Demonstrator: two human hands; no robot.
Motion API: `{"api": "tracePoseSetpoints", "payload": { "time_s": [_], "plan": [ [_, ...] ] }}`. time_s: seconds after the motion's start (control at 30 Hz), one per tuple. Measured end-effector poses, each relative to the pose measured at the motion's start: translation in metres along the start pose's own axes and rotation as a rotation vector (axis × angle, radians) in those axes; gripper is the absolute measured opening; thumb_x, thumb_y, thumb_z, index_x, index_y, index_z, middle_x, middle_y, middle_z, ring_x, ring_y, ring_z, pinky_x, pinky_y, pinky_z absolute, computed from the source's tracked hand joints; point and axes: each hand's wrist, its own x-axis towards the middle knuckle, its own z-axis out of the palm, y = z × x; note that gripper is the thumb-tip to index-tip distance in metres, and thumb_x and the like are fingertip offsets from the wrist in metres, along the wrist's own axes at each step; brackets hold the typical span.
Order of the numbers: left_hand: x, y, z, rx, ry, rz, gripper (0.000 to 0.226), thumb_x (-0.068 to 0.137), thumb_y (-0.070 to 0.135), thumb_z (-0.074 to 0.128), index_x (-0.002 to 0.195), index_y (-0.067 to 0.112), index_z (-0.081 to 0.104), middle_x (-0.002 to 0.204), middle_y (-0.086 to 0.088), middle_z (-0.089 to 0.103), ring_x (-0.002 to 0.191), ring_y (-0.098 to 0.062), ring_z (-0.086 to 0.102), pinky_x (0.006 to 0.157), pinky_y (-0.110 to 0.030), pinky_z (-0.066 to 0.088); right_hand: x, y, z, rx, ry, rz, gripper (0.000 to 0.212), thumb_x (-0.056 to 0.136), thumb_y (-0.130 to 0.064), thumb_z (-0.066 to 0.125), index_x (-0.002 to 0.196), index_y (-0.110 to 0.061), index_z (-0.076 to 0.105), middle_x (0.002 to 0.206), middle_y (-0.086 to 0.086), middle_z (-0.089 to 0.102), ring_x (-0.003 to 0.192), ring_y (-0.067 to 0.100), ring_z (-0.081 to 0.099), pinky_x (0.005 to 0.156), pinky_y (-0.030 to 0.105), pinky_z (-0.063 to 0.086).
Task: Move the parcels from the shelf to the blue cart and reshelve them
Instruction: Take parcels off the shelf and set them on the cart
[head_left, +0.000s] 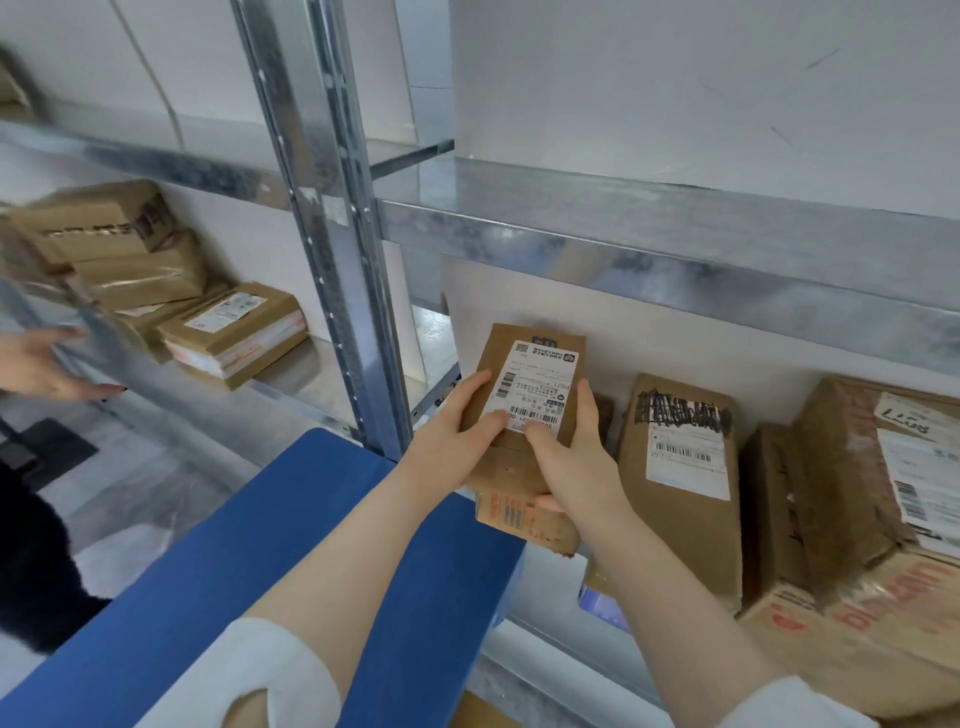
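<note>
I hold a small brown cardboard parcel (535, 364) with a white barcode label, tilted up in front of the metal shelf (675, 249). My left hand (457, 431) grips its left side, thumb on the label. My right hand (576, 457) grips its right side and also presses a second small parcel (524, 519) underneath. The blue cart (270, 545) lies directly below my forearms. More brown parcels stand on the shelf to the right: a tall one with a scribbled label (680, 467) and a large box (883, 493).
A stack of flat brown parcels (156, 291) sits on the left shelf bay, behind the steel upright (343, 260). Another person's hand (41, 364) reaches in at the far left edge, with dark clothing below it. The floor is pale grey.
</note>
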Motion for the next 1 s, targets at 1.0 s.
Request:
{"api": "tracePoseSetpoints", "payload": {
  "time_s": [1.0],
  "plan": [
    [-0.392, -0.134, -0.125, -0.251, 1.093, -0.489, 0.045, 0.091, 0.049, 0.051, 0.125, 0.068, 0.03, 0.114, 0.032, 0.055, 0.103, 0.001, 0.054, 0.082, -0.029, 0.053, -0.279, 0.024, 0.232, -0.233, -1.169, -0.263, 0.074, 0.091, -0.038, 0.053, 0.136, -0.066, 0.002, 0.121, -0.027, 0.048, 0.109, 0.01, 0.051, 0.087, 0.04, 0.055]
  ]
}}
